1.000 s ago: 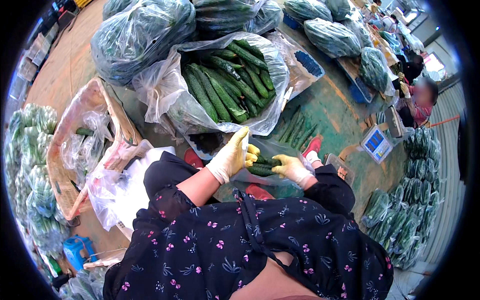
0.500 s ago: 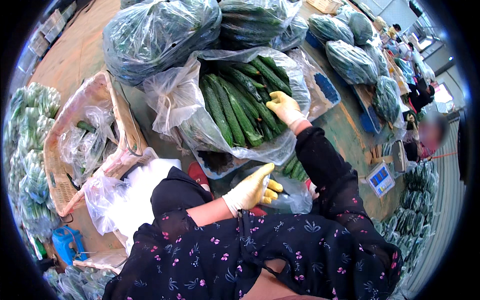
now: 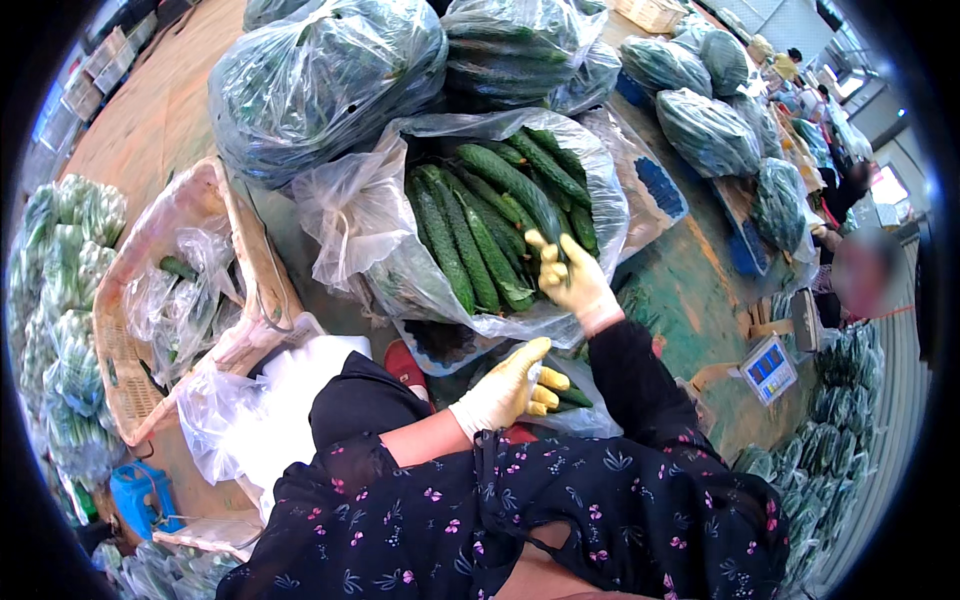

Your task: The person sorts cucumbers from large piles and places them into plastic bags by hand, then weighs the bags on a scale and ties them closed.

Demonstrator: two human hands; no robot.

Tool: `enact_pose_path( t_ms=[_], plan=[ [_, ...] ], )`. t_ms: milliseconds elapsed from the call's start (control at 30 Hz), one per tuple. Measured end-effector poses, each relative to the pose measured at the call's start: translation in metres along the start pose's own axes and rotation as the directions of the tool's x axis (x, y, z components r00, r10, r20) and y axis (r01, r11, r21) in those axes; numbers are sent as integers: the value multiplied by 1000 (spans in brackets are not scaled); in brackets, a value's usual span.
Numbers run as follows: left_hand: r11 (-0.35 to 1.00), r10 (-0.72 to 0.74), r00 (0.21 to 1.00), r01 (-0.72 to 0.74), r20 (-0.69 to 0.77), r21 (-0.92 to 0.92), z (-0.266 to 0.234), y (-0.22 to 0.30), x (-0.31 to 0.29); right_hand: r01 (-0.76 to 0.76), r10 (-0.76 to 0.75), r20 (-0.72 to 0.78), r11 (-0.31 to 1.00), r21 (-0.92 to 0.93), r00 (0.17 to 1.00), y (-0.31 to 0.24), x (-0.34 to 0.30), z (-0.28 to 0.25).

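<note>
Your right hand (image 3: 577, 280), in a thin glove with yellow fingers, has its grip closed around the near end of a long, dark green, bumpy cucumber (image 3: 522, 190). That cucumber slants away from you across the other green cucumbers (image 3: 435, 230) in a large, wide-open bag of cloudy clear plastic (image 3: 380, 270).

Your left hand (image 3: 505, 392), gloved the same way, is low in front of your body. Its grip is partly closed, thumb raised and fingers curled, with film from a smaller clear plastic bag (image 3: 592, 418) showing between them. A green cucumber piece (image 3: 574, 399) shows beside its fingertips, at that smaller bag; the rest of the contents is hidden.

The large bag sits by a shallow blue plastic crate (image 3: 462, 360), whose edge shows on your side. Just beyond it rests a bulging clear bag of dark green produce (image 3: 330, 85). To your left stands a pale orange plastic basket (image 3: 120, 385) holding crumpled clear plastic (image 3: 190, 300). To your right is a scale with a blue display (image 3: 768, 368), and near it is another person (image 3: 825, 285).
</note>
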State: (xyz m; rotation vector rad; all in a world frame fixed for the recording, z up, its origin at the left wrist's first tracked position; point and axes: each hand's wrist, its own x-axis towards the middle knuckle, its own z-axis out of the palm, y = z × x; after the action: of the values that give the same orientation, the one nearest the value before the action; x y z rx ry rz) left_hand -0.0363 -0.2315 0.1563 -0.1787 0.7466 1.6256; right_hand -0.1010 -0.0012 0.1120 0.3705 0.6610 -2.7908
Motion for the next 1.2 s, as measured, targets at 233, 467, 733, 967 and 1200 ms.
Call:
enact_pose_path(
  t_ms=[233,467,733,967,1200],
  plan=[
    [921,324,944,-302,-54,245,8,4,3,48,-34,37,865,-499,999,62,-159,39],
    [935,221,971,-184,-91,302,-3,-14,14,-110,-32,-132,373,-921,991,68,-221,56],
    [722,-92,984,-38,150,691,2,-31,-7,216,-120,602,-864,-455,789,41,-170,76],
    [942,41,987,-90,155,323,-16,-26,-5,-83,-558,-109,72,-994,823,19,-203,-27],
    [962,64,993,-88,98,259,-5,-36,-9,439,-490,83,676,-592,868,84,-215,-32]
  ],
)
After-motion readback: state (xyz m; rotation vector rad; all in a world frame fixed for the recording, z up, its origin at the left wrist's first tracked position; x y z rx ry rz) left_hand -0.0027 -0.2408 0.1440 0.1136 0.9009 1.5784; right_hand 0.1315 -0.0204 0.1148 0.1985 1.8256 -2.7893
